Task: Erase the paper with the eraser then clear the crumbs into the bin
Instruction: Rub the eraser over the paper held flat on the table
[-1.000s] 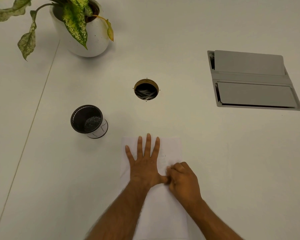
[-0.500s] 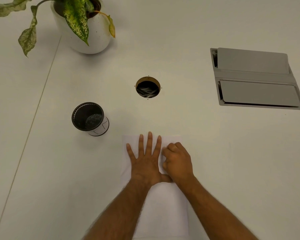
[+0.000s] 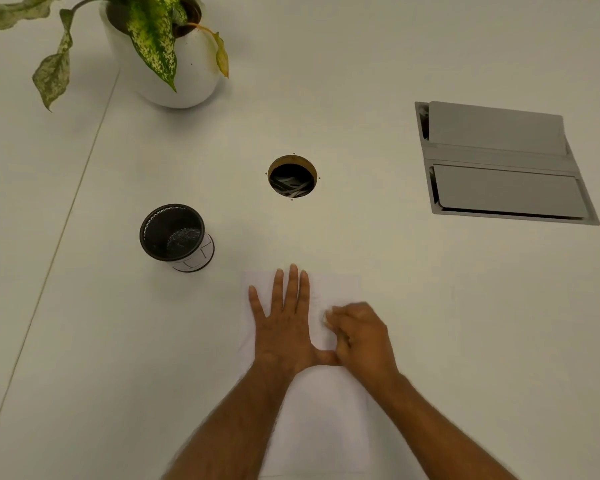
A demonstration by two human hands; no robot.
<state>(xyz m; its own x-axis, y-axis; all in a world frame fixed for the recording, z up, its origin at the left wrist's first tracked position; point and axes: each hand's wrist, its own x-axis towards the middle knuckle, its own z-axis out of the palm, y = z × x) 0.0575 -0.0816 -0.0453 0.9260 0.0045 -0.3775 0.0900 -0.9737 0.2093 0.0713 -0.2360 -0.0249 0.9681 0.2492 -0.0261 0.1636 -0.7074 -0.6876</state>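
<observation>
Erasing step: left hand (image 3: 284, 327) flat, fingers spread, pinning paper (image 3: 326, 410) at near centre; right hand (image 3: 359, 336) pinches pale eraser (image 3: 326, 318); next, sweeping crumbs toward bin (image 3: 174, 233), far-left.

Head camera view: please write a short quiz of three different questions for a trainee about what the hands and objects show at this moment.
1. True or false: the left hand lies flat, fingers straight, on the paper.
2. Which hand holds the eraser? A) left B) right C) neither
3. Fill in: the black mesh bin stands to the ____ of the paper.

Key: 1 true. 2 B, the right hand has curled fingers around the small pale eraser, which is mostly hidden. 3 left, and farther from the person.
</observation>
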